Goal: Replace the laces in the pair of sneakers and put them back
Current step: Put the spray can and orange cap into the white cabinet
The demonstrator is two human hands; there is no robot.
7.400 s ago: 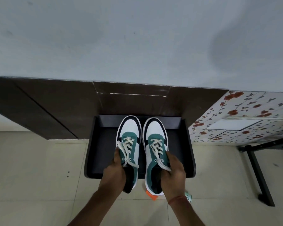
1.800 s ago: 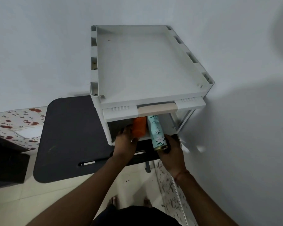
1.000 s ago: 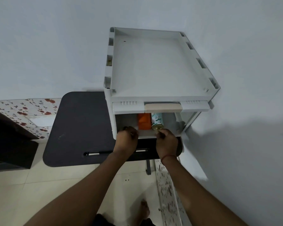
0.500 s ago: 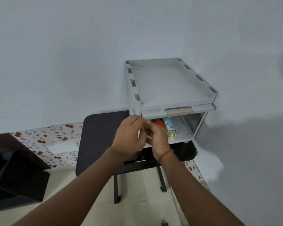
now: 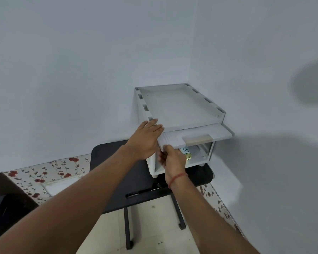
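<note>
Sneakers do not show in your view; your left hand (image 5: 145, 142) lies flat, fingers straight, on the white cabinet (image 5: 180, 109) on the black worktop (image 5: 117, 162), while your right hand (image 5: 172, 160) grips its raised flap (image 5: 196, 134).

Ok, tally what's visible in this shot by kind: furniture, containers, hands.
Furniture: 2, the white cabinet and the black table.
Containers: 1, the can inside the cabinet.
Hands: 2, left hand and right hand.
Total: 5.
</note>
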